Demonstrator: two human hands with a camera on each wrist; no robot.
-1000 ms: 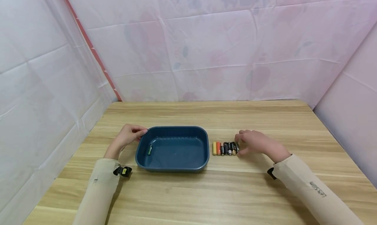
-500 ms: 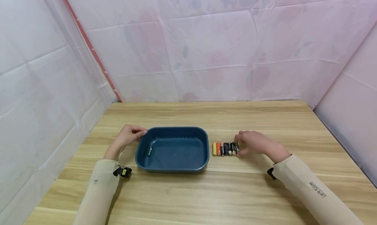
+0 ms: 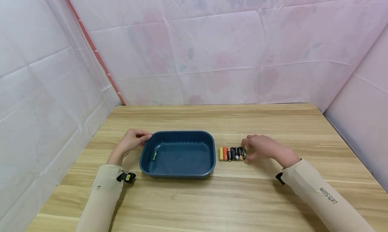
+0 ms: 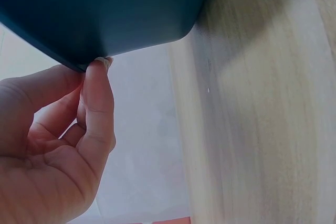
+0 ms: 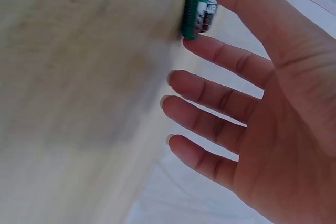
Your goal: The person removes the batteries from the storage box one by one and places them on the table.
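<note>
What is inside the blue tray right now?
One small green battery lies by the left wall of the blue tray; the remaining floor shows bare, nothing covered.

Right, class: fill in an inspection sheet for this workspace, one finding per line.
Surface: wooden table, light grain.
Job's things: blue tray with one small battery inside; row of batteries lying right of the tray.
Clutter: nothing seen.
Hands: left hand pinches the tray's rim; right hand pinches the row's end battery.
Cables: nothing seen.
Surroundings: pink-white sheeting on all sides.
</note>
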